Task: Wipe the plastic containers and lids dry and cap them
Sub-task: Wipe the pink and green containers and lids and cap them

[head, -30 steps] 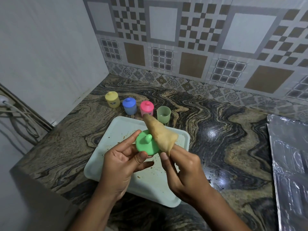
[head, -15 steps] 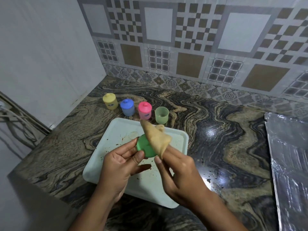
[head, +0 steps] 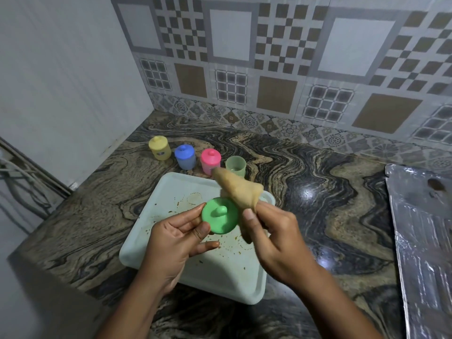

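My left hand (head: pixel 178 234) pinches the rim of a green lid (head: pixel 220 216), knob side facing me, above a pale green tray (head: pixel 220 272). My right hand (head: pixel 274 234) grips a tan cloth (head: pixel 238 189) bunched into a cone just right of the lid. At the back of the counter stand a capped yellow container (head: pixel 160 148), a capped blue container (head: pixel 185 157), a capped pink container (head: pixel 210 160) and an uncapped green container (head: pixel 235 166), partly hidden by the cloth's tip.
The tray carries brown stains and crumbs. A foil-covered sheet (head: pixel 425 241) lies at the right edge of the marble counter (head: pixel 318 192). A white wall with cables (head: pixel 14 174) is on the left; a tiled wall runs behind.
The cloth covered the lid half a second ago; it has now come off to the right, and the lid's knob side shows again.
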